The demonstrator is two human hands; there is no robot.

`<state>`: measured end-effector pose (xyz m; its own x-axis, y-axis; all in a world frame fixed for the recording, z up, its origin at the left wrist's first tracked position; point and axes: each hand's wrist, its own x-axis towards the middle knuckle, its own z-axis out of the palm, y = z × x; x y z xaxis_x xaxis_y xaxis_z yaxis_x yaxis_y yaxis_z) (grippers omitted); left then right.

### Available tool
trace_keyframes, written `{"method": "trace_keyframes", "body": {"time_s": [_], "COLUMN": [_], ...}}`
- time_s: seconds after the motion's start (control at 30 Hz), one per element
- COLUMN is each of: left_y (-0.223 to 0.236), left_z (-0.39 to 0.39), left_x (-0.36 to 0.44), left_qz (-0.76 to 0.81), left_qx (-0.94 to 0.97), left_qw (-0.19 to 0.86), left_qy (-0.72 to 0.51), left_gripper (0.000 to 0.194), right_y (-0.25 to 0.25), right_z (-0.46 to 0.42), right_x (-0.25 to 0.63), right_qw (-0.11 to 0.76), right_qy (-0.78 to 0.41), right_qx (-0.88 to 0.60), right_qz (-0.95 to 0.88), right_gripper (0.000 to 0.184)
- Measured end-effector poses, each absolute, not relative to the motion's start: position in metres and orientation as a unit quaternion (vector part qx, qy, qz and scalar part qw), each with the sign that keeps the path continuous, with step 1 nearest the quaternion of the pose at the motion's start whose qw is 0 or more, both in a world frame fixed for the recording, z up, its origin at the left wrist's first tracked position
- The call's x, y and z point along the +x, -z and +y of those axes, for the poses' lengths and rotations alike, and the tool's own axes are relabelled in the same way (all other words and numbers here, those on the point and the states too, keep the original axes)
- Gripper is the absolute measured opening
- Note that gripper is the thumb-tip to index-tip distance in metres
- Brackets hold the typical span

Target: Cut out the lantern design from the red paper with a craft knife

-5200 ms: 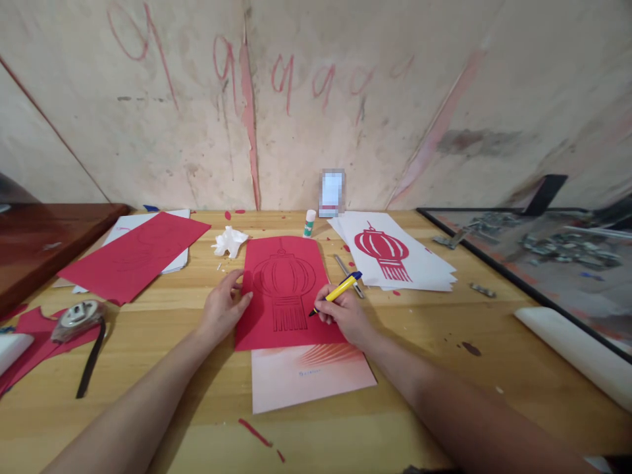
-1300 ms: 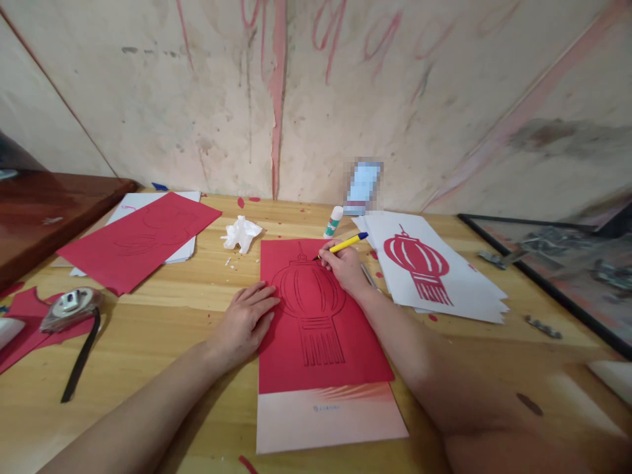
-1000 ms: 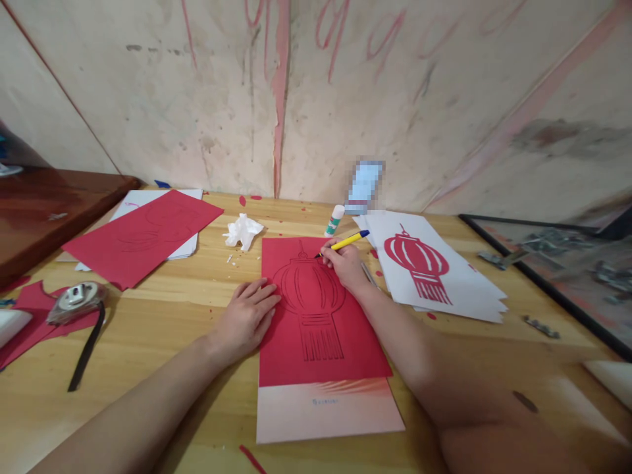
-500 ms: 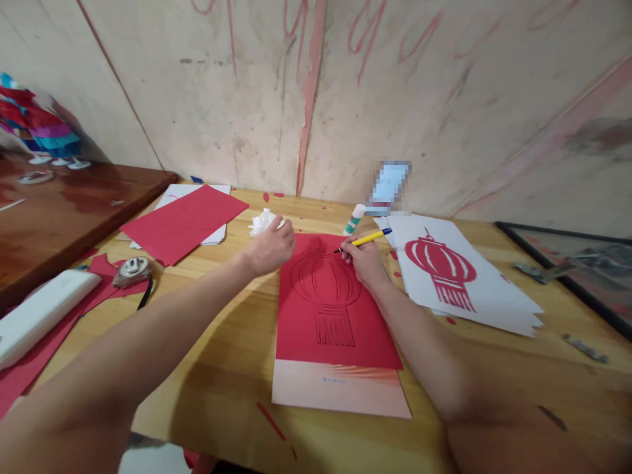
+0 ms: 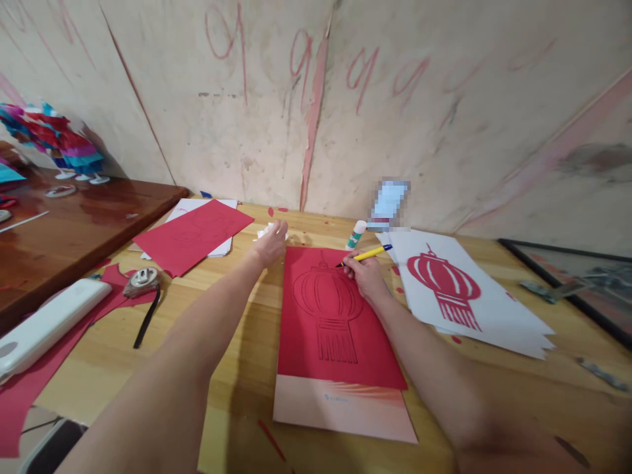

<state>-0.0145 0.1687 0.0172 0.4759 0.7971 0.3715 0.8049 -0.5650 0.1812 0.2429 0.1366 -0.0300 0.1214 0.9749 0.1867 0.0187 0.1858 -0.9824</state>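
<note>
Left hand (image 5: pixel 271 245) has come off the left edge of the red sheet (image 5: pixel 299 355) and gone out to the crumpled tissue (image 5: pixel 264 232). Pen (image 5: pixel 370 253) has shifted from the fringe up to the cap of the lantern outline (image 5: pixel 328 296). View has swung too, so don't read all of the offset as motion.

Step in hand, my read: pen work near the right end of the cap. Outline looks mostly drawn: hook, ribbed body, bands, fringe. Any further stroke there calls for a steady tip and a flat sheet; left hand isn't bracing it now.

Right hand (image 5: pixel 368 276): fingers closed round the pen near its tip. Tip points left and down to the sheet, blue end up and right; long axis mostly sideways. Can't confirm tip contact. Left fingers: partly curled over the tissue, can't tell if they grip it.

Red sheet lies flat in front of the person, on a pale booklet (image 5: pixel 345 415) showing at the near edge, both on the wood surface (image 5: pixel 237 408). Its long axis runs away toward the wall, hook end far, fringe near. Glue stick (image 5: pixel 356 235) stands just beyond its far right corner.
</note>
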Motion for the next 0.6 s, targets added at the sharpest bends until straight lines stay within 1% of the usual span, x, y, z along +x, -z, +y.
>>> {"method": "trace_keyframes", "body": {"time_s": [0.07, 0.17, 0.2, 0.23, 0.3, 0.37, 0.47, 0.6], "left_y": [-0.023, -0.028, -0.028, -0.025, -0.017, -0.007, 0.01, 0.029], "left_z": [0.164, 0.146, 0.136, 0.126, 0.102, 0.078, 0.051, 0.038], "left_x": [-0.014, -0.018, -0.019, -0.02, -0.02, -0.016, -0.005, 0.004], "left_qz": [-0.477, -0.544, -0.564, -0.581, -0.605, -0.579, -0.517, -0.483], "left_qx": [-0.854, -0.808, -0.791, -0.772, -0.737, -0.74, -0.777, -0.812], "left_qw": [0.024, 0.086, 0.077, 0.047, -0.049, -0.102, -0.115, -0.082], "left_qy": [0.208, 0.211, 0.227, 0.252, 0.299, 0.325, 0.339, 0.317], "left_gripper": [0.026, 0.027, 0.03, 0.031, 0.03, 0.031, 0.03, 0.028], "right_y": [0.031, 0.031, 0.031, 0.03, 0.029, 0.027, 0.027, 0.029], "right_z": [0.137, 0.137, 0.136, 0.136, 0.135, 0.134, 0.134, 0.134], "right_x": [0.243, 0.243, 0.243, 0.243, 0.243, 0.242, 0.242, 0.243], "right_qw": [0.571, 0.571, 0.571, 0.57, 0.566, 0.559, 0.556, 0.557], "right_qy": [-0.419, -0.42, -0.42, -0.42, -0.421, -0.423, -0.421, -0.411], "right_qx": [-0.482, -0.485, -0.486, -0.487, -0.487, -0.486, -0.489, -0.491], "right_qz": [-0.515, -0.513, -0.512, -0.512, -0.516, -0.522, -0.524, -0.529], "right_gripper": [0.02, 0.021, 0.021, 0.022, 0.023, 0.024, 0.023, 0.02]}}
